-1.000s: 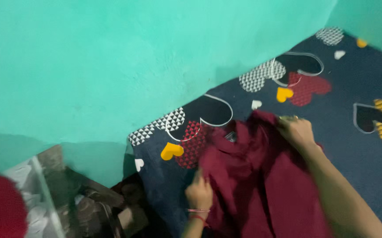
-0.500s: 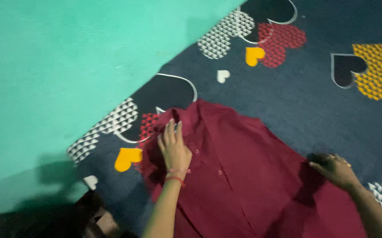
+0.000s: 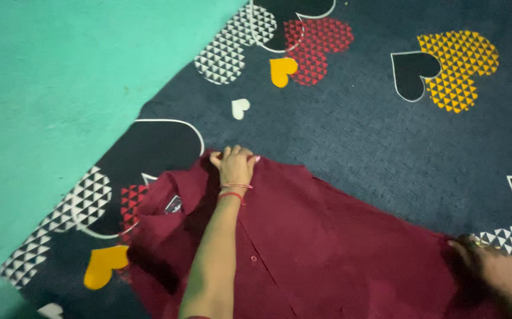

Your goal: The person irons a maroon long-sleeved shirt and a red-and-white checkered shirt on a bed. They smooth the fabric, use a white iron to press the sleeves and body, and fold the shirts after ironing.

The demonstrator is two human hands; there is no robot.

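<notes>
L hand (image 3: 236,167) now further up maroon shirt (image 3: 327,236), fingers (image 3: 232,155) curled pinching its edge.

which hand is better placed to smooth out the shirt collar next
Left. The left hand already rests on the maroon shirt at its top edge, right beside the collar. The right hand is far across, at the shirt's opposite edge.

Left hand (image 3: 235,166) grips the maroon shirt (image 3: 327,248) at its upper edge; right hand (image 3: 492,269) presses its far end on the heart-patterned blanket (image 3: 356,124).
</notes>
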